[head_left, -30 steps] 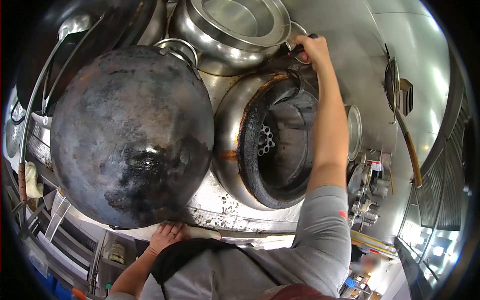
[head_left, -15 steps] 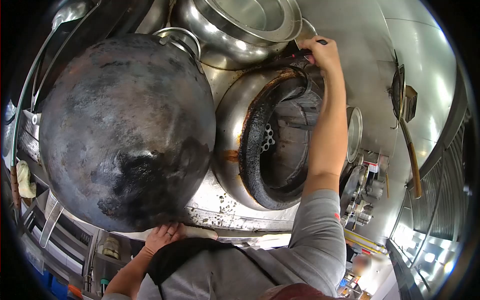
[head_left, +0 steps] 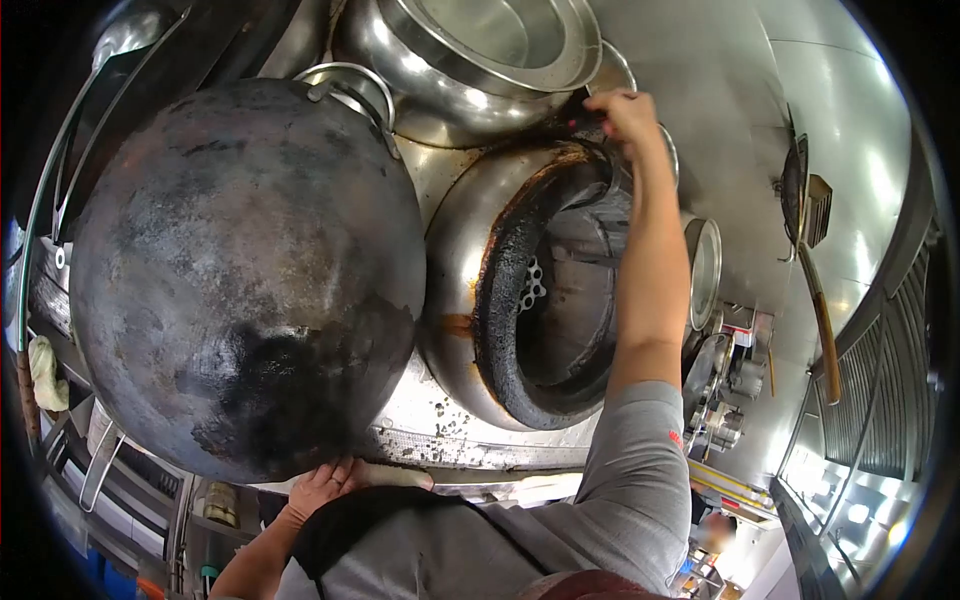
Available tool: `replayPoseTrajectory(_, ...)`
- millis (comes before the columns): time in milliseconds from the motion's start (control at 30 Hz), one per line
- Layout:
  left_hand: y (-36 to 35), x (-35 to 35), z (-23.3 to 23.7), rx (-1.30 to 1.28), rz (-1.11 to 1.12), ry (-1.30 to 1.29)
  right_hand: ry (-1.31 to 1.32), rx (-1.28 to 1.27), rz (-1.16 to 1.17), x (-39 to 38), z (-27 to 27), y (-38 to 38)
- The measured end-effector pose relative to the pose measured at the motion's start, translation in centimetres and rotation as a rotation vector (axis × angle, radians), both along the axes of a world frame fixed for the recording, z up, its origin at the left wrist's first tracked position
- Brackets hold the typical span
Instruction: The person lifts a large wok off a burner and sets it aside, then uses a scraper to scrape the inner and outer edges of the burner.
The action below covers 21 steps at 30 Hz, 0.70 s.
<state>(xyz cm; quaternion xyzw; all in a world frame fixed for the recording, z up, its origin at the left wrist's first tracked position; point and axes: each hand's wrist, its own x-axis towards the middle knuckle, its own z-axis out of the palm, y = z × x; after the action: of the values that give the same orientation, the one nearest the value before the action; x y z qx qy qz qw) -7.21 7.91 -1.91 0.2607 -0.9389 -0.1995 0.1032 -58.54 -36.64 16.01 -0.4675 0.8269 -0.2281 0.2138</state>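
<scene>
A large blackened wok (head_left: pixel 250 270) stands tipped up on the left, its rounded underside facing me. My left hand (head_left: pixel 325 485) is closed at its lower edge, with a pale cloth (head_left: pixel 395 476) beside the fingers. My right arm reaches across the round stove burner (head_left: pixel 495 330), whose charred ring surrounds an open pit. Beyond the ring's far edge, my right hand (head_left: pixel 632 115) is closed around a thin black tool with red marks (head_left: pixel 578 123). The fist hides most of that tool, and motion blurs it.
A steel pot (head_left: pixel 450 105) with a basin in it sits behind the burner. A strainer (head_left: pixel 795 190) and a wooden-handled tool (head_left: pixel 822 330) hang on the right wall. A ladle (head_left: pixel 130 30) lies far left. Another person (head_left: pixel 715 535) is in the background.
My right hand has come slightly down and toward me, and the tool's black end no longer shows above the fist. My left hand stays at the wok's edge; the view has shifted slightly.
</scene>
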Motion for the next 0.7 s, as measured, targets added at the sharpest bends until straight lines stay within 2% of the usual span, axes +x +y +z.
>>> replayPoseTrajectory(100, 0.6, 0.2, -0.4, 0.020, 0.008, -0.006, -0.023, -0.093, 0.039, 0.6, 2.3, -0.3)
replayPoseTrajectory(200, 0.9, 0.0, -0.8, 0.048, 0.008, 0.006, 0.043, 0.076, 0.018, -0.8, -1.7, -0.5)
replayPoseTrajectory(233, 0.8, -0.1, -0.8, 0.042, 0.018, 0.029, 0.087, 0.138, 0.030, -1.1, -1.2, -1.2)
replayPoseTrajectory(267, 0.9, -0.1, -0.7, 0.042, 0.027, 0.046, 0.026, -0.015, 0.113, -0.3, -0.2, -1.3)
replayPoseTrajectory(333, 0.8, 0.2, -0.5, 0.003, 0.001, -0.021, -0.004, 0.057, 0.117, 2.4, 3.9, -1.3)
replayPoseTrajectory(467, 0.8, 0.3, -0.5, 0.021, 0.010, -0.017, 0.067, 0.164, 0.047, 1.2, 3.0, -2.6)
replayPoseTrajectory(600, 0.7, 0.3, -0.5, 0.030, -0.002, -0.019, 0.050, 0.128, 0.268, 1.7, 4.3, -2.0)
replayPoseTrajectory(667, 0.7, 0.4, -0.5, 0.042, -0.016, -0.032, 0.139, 0.068, 0.276, 0.5, -1.3, -0.4)
replayPoseTrajectory(700, 0.7, 0.3, -0.4, 0.039, -0.010, -0.024, 0.119, 0.119, 0.184, 1.4, -3.1, 0.5)
